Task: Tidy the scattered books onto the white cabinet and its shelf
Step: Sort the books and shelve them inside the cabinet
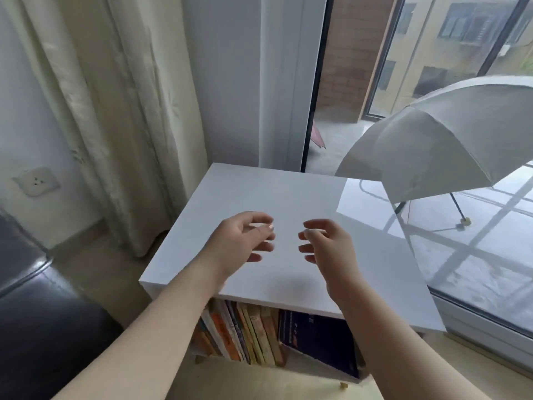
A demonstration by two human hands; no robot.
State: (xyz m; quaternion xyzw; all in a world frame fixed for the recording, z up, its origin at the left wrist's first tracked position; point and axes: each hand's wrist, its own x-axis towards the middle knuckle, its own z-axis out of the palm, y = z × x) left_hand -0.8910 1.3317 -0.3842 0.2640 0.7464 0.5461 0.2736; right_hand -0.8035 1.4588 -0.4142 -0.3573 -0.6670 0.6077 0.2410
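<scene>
The white cabinet point(288, 197) stands below me by the window, its glossy top bare. On the shelf under the top, several books point(248, 330) stand upright with their spines out. To their right a dark book point(317, 339) leans at a tilt. My left hand point(239, 241) and my right hand point(328, 243) hover side by side over the front half of the top, fingers loosely curled toward each other. Neither hand holds anything.
An open grey umbrella point(432, 145) lies to the right, beyond the window glass. A cream curtain point(129, 111) hangs at the left, next to a wall socket point(36, 181). A dark leather seat point(34, 313) fills the lower left corner.
</scene>
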